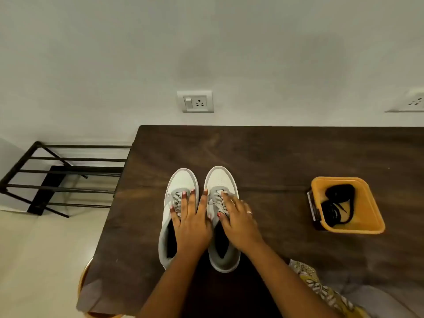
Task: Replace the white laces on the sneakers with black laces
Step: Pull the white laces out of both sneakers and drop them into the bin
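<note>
Dark wooden surface (275,154) is seen from the head view, backed by a pale wall (137,53) carrying a socket plate (195,101). On it the sneakers (220,177) are stood side by side, toes toward the wall, with white laces (176,200) threaded in. The left hand (191,223) is laid flat on the left-side sneaker, fingers (191,199) straight and spread apart over the lacing. The right hand (238,221), a ring (249,212) worn on it, is rested on the other sneaker, fingers loosely extended across its laces. Right of the sneakers, well apart, an orange tub (372,216) is placed, black laces (335,205) coiled inside. Left of the sneakers, past the surface edge, a black metal rack (57,172) is seen.
</note>
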The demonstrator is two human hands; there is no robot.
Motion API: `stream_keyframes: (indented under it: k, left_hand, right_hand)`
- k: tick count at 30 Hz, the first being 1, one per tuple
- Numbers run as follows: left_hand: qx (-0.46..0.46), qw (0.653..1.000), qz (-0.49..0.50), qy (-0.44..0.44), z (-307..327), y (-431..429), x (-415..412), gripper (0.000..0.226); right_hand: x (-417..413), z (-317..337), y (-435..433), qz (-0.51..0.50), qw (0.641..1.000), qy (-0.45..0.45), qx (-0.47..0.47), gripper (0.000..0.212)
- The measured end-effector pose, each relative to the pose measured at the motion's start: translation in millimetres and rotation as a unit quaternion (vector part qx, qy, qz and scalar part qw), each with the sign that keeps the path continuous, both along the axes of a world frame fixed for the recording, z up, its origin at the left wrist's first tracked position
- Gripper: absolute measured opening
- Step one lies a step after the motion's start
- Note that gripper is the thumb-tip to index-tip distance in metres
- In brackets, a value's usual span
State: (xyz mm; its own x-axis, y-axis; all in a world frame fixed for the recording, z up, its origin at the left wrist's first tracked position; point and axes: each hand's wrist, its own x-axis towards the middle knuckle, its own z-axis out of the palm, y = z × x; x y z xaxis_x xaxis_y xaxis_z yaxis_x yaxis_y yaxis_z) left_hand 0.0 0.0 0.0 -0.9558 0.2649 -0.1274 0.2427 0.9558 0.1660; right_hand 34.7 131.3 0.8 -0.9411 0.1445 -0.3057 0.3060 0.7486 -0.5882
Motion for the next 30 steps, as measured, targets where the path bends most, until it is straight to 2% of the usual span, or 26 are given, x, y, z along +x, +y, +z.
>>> stream_keyframes:
  k: [1,2,5,9,12,18,23,27,30]
  left_hand:
    - [0.005,1.0,-0.002,-0.023,0.0,-2.4,3.8,0.061]
    - [0.0,1.0,0.006,0.011,-9.7,-7.3,7.0,0.059]
    - [-0.072,0.997,-0.024,-0.006,-15.2,-13.7,17.7,0.051]
    - [-0.128,0.991,-0.032,-0.006,-17.9,-16.6,23.9,0.057]
    - [-0.102,0.994,-0.029,0.0,-15.9,-16.4,31.9,0.053]
    - [-0.069,0.996,-0.04,0.03,-21.7,-29.1,57.4,0.049]
    - [-0.001,0.998,-0.037,0.054,-17.4,-45.0,97.9,0.047]
    - [-0.025,0.996,-0.022,0.082,2.3,-64.2,131.4,0.049]
    - [-0.039,0.998,0.001,0.051,9.7,-77.9,141.4,0.054]
  right_hand:
    - [3.3,-4.6,-1.3,-0.007,1.0,0.01,-0.028,0.055]
    - [4.4,-11.1,-0.5,-0.016,0.999,0.022,-0.043,0.054]
    - [10.0,-24.7,-0.8,-0.012,0.997,0.051,-0.054,0.053]
    - [21.4,-34.3,-1.5,0.006,0.995,0.079,-0.055,0.069]
    - [28.1,-37.7,-6.0,-0.005,0.995,0.084,-0.061,0.079]
    - [52.3,-35.0,-21.5,-0.026,0.994,0.088,-0.059,0.082]
    - [91.9,-18.0,-31.1,-0.049,0.995,0.079,-0.026,0.076]
    - [124.0,2.2,-45.2,-0.045,0.996,0.072,0.031,0.063]
    - [137.6,10.1,-52.1,-0.028,0.996,0.041,0.069,0.054]
